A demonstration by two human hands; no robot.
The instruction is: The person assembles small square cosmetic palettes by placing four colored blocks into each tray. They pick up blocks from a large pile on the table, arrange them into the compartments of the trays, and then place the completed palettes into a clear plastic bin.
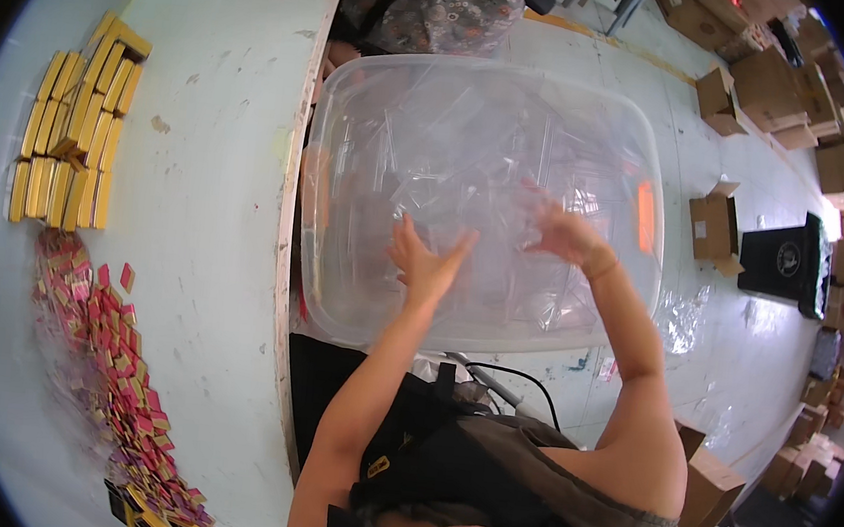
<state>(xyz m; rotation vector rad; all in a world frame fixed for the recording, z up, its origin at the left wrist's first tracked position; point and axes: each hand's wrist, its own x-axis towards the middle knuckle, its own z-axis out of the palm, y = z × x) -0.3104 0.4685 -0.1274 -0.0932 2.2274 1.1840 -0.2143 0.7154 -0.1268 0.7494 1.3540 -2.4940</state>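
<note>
In front of me stands a large translucent plastic bin (324, 295) with orange latches at its sides. Clear plastic pieces, like thin boxes or sleeves (496, 165), lie loosely inside it; their exact kind is hard to make out. My left hand (427, 264) is over the near middle of the bin, fingers spread, holding nothing. To its right my right hand (570, 236) hovers over the same pieces. Its fingers are blurred by motion but look stretched apart, with nothing visible in them. Whether either hand touches the plastic, I cannot tell.
Along the left runs a white table (207, 195) bearing stacked yellow-edged boxes (72, 133) and a heap of small red-and-gold packets (132, 369). Another person (449, 15) sits beyond the bin. On the right-hand floor are cardboard boxes (714, 229) and a black bin (783, 265).
</note>
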